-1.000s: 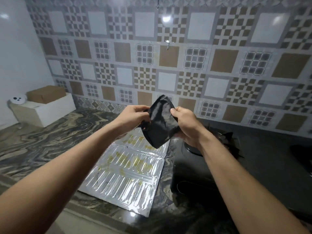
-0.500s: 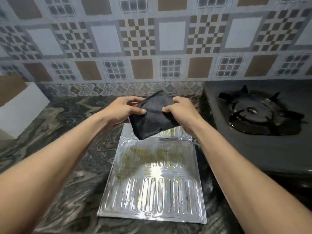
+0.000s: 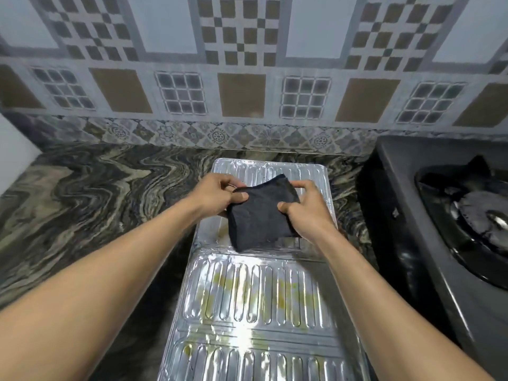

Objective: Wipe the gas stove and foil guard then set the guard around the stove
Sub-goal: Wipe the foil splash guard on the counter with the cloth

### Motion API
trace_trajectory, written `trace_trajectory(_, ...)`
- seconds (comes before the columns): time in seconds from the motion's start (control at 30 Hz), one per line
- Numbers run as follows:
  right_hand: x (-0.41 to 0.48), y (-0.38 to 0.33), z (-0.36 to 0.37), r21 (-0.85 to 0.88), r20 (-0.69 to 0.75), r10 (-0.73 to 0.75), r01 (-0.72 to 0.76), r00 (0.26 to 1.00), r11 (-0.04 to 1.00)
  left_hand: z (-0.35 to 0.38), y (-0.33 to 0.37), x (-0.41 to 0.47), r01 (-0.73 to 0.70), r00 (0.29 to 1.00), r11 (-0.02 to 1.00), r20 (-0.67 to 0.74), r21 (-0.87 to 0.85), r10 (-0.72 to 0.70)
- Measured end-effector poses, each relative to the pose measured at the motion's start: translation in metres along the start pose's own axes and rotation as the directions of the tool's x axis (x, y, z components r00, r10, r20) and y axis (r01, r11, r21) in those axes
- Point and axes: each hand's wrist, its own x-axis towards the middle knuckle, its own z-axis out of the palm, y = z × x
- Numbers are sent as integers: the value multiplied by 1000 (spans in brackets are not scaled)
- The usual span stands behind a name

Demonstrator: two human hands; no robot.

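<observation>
Both hands, left (image 3: 217, 194) and right (image 3: 308, 209), pinching a folded dark cloth (image 3: 259, 215) above the guard (image 3: 261, 303); guard flat on the counter (image 3: 90, 193), smeared yellowish, perhaps grease; stove (image 3: 439, 215) just right of it; tiled wall (image 3: 247, 64) behind; forearms covering the guard's edges

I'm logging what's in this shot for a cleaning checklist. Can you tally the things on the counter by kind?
Hands: 2, left hand and right hand
Dark cloth: 1
Foil guard: 1
Gas stove: 1
Total: 5
</observation>
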Motion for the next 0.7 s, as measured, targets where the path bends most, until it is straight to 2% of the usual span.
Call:
trace_trajectory(0.1, 24, -4, 5, 42, -64, -1, 3, 998, 999, -6, 5, 32, -31, 999, 999, -29, 13, 31)
trace_trajectory(0.27, 57, -4, 26, -64, -64, 29, -34, 997, 997, -21, -1, 79, -65, 997, 995, -24, 70, 66)
trace_trajectory(0.33, 67, -6, 34, -130, -62, 7, -15, 998, 991, -30, -11, 92, -99, 993, 980, -52, 175, 110)
trace_trajectory(0.37, 69, -6, 37, -216, -65, -27, 13, 998, 976, -34, -15, 98, -126, 986, 958, -72, 258, 149)
trace_trajectory(0.4, 71, -6, 42, -365, -71, -95, 62, 993, 929, -38, -18, 101, -157, 976, 930, -93, 331, 198)
trace_trajectory(0.43, 72, -6, 47, -549, -61, -196, 131, 979, 825, -42, -21, 102, -191, 957, 896, -125, 400, 260)
trace_trajectory(0.47, 74, -3, 52, -700, -9, -319, 222, 948, 679, -48, -24, 102, -222, 932, 852, -154, 474, 329)
trace_trajectory(0.5, 77, -2, 58, -781, 94, -432, 336, 897, 527, -52, -26, 100, -248, 906, 802, -164, 544, 391)
trace_trajectory(0.53, 81, 0, 64, -800, 239, -483, 453, 842, 393, -58, -28, 99, -265, 890, 746, -142, 611, 433)
trace_trajectory(0.6, 92, 3, 72, -732, 545, -435, 660, 717, 170, -72, -37, 98, -290, 908, 596, 19, 749, 418)
trace_trajectory(0.63, 99, 6, 74, -681, 650, -380, 726, 658, 93, -80, -42, 98, -297, 929, 515, 118, 804, 352)
trace_trajectory(0.7, 110, 12, 73, -612, 746, -303, 790, 593, 41, -93, -48, 99, -309, 949, 377, 255, 873, 187)
